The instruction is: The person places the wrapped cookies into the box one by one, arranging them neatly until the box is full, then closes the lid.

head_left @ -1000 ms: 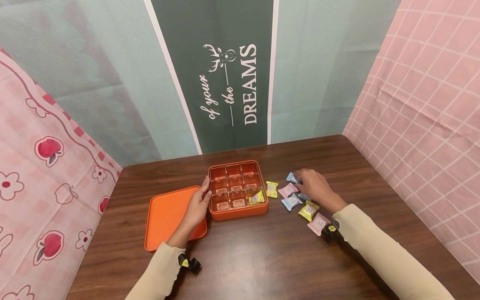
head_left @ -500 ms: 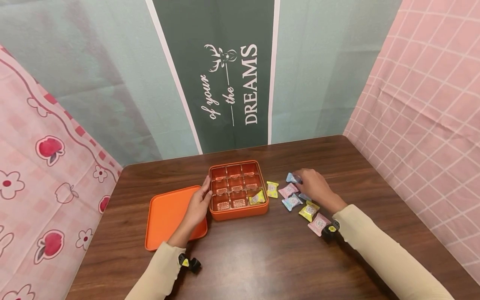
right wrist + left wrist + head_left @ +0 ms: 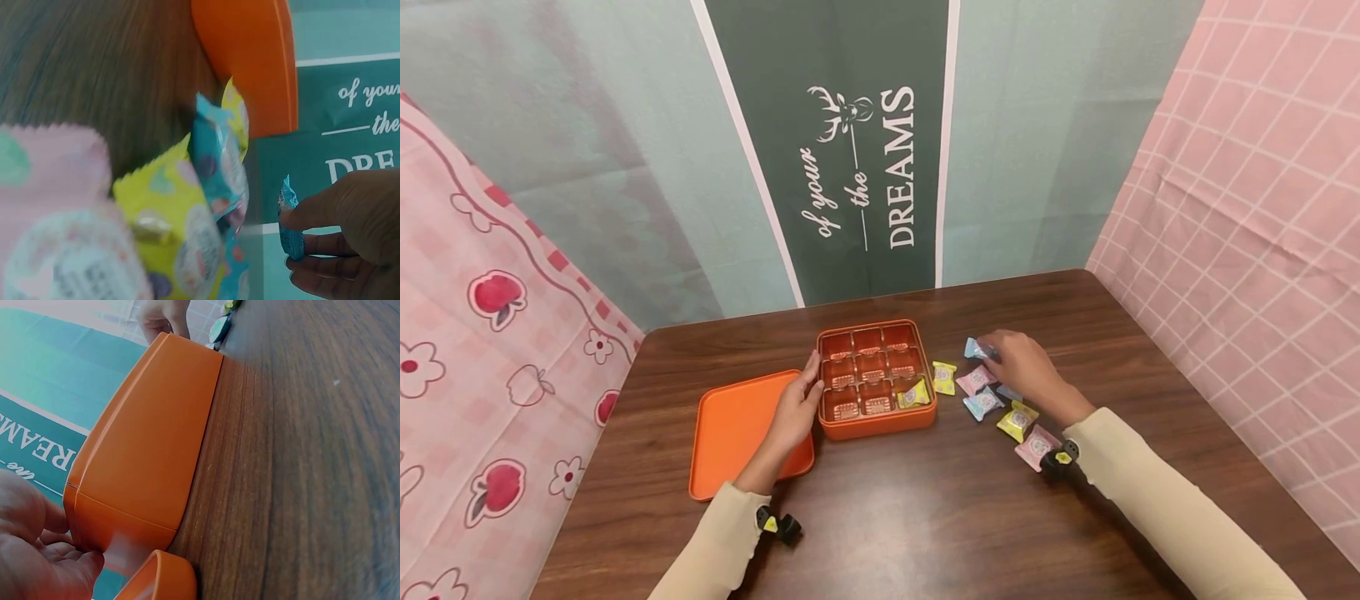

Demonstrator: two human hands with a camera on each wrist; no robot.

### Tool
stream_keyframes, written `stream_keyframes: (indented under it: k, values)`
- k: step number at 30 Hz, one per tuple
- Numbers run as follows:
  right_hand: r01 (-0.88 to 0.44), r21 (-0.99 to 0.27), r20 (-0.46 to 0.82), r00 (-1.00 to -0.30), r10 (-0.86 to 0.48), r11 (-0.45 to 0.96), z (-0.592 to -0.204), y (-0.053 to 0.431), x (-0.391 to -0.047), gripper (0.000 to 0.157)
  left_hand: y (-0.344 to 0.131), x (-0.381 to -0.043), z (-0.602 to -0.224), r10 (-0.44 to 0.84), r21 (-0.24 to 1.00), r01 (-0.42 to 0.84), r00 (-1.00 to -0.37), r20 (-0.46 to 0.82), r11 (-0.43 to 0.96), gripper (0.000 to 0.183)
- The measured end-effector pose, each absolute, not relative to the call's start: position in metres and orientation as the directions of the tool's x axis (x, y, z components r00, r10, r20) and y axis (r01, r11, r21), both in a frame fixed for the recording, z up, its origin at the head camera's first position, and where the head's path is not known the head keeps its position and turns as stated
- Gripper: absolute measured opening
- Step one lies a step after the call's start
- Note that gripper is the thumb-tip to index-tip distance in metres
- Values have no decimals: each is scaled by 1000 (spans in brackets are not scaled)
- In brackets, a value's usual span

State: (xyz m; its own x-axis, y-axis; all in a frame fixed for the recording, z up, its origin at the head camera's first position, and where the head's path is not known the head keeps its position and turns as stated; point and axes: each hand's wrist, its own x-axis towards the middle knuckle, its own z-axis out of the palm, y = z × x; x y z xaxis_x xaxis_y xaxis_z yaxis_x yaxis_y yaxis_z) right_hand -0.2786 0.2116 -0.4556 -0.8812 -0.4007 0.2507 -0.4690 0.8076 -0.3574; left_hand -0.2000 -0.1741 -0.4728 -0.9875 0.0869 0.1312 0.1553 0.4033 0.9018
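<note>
An orange square box [image 3: 880, 427] with a clear divided insert stands on the table. One yellow wrapped candy [image 3: 913, 394] lies in its front right compartment. My left hand [image 3: 795, 410] rests along the box's left side, its fingertips touching the wall; the left wrist view shows the box side [image 3: 144, 444] close by. My right hand [image 3: 1028, 367] pinches a blue wrapped candy [image 3: 289, 222] between thumb and fingers, above the other candies. Around it lie a pink candy [image 3: 977, 381], a light blue candy [image 3: 983, 404] and a yellow candy [image 3: 1018, 422].
The orange lid [image 3: 737, 433] lies left of the box, partly under my left forearm. Another yellow candy [image 3: 944, 378] sits just right of the box, and a larger pink candy [image 3: 1037, 447] is near my right wrist. A printed curtain [image 3: 865, 167] hangs behind the table.
My right hand has shifted slightly left and away from me, carrying the blue candy with it. The left hand, box and lid have stayed put.
</note>
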Motion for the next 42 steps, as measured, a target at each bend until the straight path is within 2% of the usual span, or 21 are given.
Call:
stream_keyframes:
  k: [6, 17, 33, 42]
  values:
    - [-464, -390, 222, -886, -407, 796, -445, 204, -274, 36, -174, -200, -472, 86, 902, 156, -987, 132, 403, 51]
    - [-508, -339, 257, -859, -442, 792, -433, 188, -269, 35, -174, -201, -473, 87, 905, 164, -986, 142, 393, 50]
    - [-595, -358, 333, -802, -497, 720, -421, 165, -264, 31, -175, -200, -473, 87, 910, 144, -989, 119, 389, 52]
    - [-612, -387, 311, -791, -527, 690, -417, 147, -261, 30, -175, -201, -474, 82, 913, 144, -989, 122, 381, 52]
